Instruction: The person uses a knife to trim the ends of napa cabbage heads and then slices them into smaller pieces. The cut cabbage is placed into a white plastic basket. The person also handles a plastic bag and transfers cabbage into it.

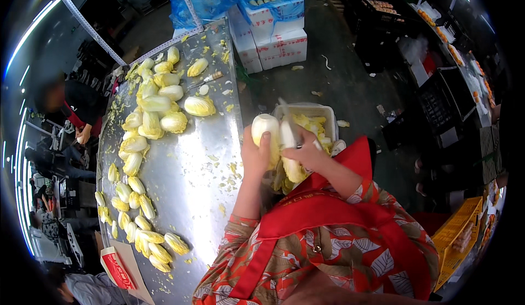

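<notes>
The hands work past the right edge of the steel tabletop (191, 157), above a white crate (320, 111), bare floor beyond. The left hand (256, 154) has a closed grip on a cabbage (264, 127). The right hand (306, 153) grips a knife (290, 120); its handle is hidden.

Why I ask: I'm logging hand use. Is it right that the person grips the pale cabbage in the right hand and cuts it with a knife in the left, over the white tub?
Not quite: the hands are swapped. The head view shows the left hand gripping the napa cabbage and the right hand holding the knife, over the white tub.
</notes>
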Tool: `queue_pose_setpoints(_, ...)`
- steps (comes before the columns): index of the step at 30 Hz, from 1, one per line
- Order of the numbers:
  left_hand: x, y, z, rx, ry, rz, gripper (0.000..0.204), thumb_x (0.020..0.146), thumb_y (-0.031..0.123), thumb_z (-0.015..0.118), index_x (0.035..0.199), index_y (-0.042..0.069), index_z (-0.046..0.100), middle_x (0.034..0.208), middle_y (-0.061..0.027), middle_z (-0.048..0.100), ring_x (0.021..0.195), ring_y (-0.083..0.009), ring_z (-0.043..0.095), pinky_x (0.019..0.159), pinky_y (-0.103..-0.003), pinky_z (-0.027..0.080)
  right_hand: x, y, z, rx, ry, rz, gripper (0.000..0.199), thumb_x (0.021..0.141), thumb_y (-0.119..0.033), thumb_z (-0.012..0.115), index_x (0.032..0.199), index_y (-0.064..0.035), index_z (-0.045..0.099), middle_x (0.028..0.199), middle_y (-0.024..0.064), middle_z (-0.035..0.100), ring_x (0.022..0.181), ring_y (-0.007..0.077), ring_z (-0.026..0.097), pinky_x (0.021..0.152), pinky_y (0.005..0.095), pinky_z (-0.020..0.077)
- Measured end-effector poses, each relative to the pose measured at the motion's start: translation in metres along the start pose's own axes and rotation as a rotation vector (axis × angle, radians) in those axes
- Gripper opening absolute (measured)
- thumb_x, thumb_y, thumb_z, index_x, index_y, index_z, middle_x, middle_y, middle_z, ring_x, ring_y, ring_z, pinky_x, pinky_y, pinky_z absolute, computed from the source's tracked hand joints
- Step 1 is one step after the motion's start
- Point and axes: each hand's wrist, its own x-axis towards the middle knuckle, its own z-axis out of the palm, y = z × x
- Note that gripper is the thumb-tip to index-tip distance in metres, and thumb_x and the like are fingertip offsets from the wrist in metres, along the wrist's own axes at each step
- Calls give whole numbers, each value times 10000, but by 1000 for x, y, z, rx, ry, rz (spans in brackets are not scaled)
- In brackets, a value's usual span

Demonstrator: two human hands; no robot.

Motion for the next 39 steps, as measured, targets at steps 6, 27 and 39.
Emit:
queue_pose_setpoints(6, -4, -20, -16, -1008, -133, -693, 518, 975, 384, 303, 1351, 32, 351, 1281, -171, 485, 1154, -303, 504, 965, -429, 429, 2, -12, -51, -161, -98, 427, 604, 706, -225, 738, 1253, -74, 529, 915, 52, 587, 657, 97, 558, 605, 233, 462)
queue_pose_setpoints(27, -12, 11, 8, -628, -275, -209, 533, 804, 28, 623, 1269, -34, 370, 1207, -164, 509, 1140, -205, 493, 972, -333, 384, -1, 15, -26, -67, 13, 116, 612, 719, -261, 747, 1213, 9, 507, 1035, 97, 611, 945, 154, 572, 813, 293, 464)
queue_pose_setpoints(39, -13, 5, -1, -571, -421, -159, 414, 915, 173, 459, 1291, 8, 409, 1153, -96, 527, 1065, -150, 483, 918, -278, 386, -9, 18, -29, -304, 15, 27, 673, 701, -133, 634, 1329, -52, 407, 982, 111, 627, 883, 210, 608, 778, 330, 475)
